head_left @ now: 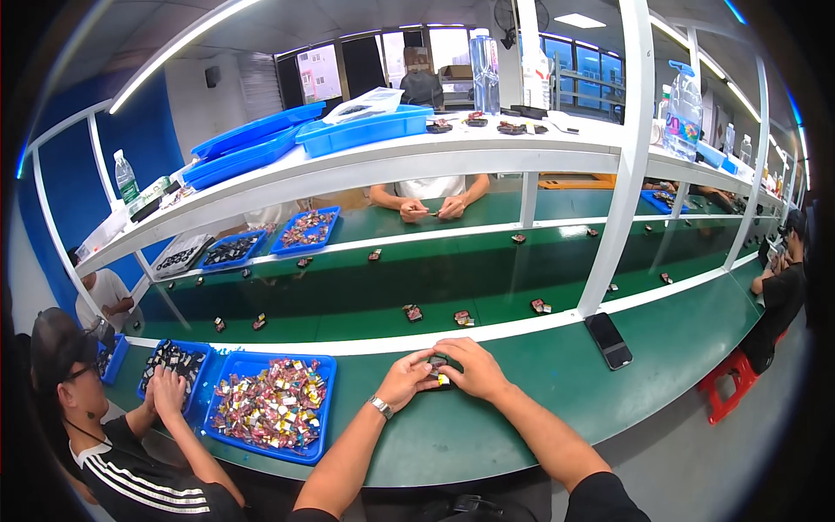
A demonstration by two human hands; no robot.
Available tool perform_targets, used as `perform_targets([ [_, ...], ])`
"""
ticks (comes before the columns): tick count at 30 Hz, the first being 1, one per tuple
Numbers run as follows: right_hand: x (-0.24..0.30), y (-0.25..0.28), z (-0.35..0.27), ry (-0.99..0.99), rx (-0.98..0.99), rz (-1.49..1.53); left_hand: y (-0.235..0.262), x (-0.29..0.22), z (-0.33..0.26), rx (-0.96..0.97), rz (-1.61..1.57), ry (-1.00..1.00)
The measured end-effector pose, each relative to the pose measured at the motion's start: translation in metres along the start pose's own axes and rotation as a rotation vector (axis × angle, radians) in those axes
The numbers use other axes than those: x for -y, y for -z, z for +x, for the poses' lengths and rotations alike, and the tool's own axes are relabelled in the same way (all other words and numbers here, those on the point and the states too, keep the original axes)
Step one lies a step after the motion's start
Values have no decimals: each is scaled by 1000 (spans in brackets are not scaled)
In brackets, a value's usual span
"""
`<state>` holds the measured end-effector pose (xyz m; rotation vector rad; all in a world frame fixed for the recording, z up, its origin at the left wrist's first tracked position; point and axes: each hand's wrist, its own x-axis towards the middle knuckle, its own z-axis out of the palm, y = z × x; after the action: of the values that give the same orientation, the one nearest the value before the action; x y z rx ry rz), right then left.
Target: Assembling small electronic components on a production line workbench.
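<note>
My left hand (405, 379) and my right hand (475, 369) meet over the green bench top (417, 439). Between them is a small black part (443, 380) with a white and yellow patch, partly covered by the fingers. The left fingers and thumb grip its near left side, while those of my right hand close round the other side. A metal watch sits on my left wrist. Left of my hands is a blue tray (328, 409) heaped with small red, white and yellow wired components (271, 402).
A black phone (608, 341) lies at the right by a white post (616, 183). Small assemblies (412, 312) dot the green conveyor belt (348, 300). A co-worker (130, 435) sits close on the left by a tray of black parts (178, 361). Overhead runs a white shelf (391, 157) with trays and bottles.
</note>
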<state>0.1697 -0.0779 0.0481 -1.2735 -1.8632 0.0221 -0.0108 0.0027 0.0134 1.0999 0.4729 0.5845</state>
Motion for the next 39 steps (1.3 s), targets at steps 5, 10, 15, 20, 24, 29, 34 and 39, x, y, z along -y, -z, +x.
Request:
perform_targets([
  [5, -15, -4, -5, 108, -7, -82, -7, -5, 0, -25, 1, 14],
  [10, -13, 0, -4, 115, 72, -43, -8, -1, -2, -16, -75, 25],
  [15, -15, -1, -5, 89, 141, -4, -10, 1, 0, -16, -50, 8],
  [20, -19, -9, -7, 82, 150, 2, -7, 0, 1, -22, -77, 21],
  [24, -14, -11, -9, -87, 56, 117, -4, 2, 0, 77, -41, -21],
  [29, -16, -14, -10, -142, 56, 145, -1, 3, 1, 94, -30, -21],
  [34, -16, -8, -9, -116, 146, 257, 1, 3, 2, 84, -62, 18],
  [39, -13, -11, -11, -143, 80, 263, 2, 6, 1, 80, -85, -7],
])
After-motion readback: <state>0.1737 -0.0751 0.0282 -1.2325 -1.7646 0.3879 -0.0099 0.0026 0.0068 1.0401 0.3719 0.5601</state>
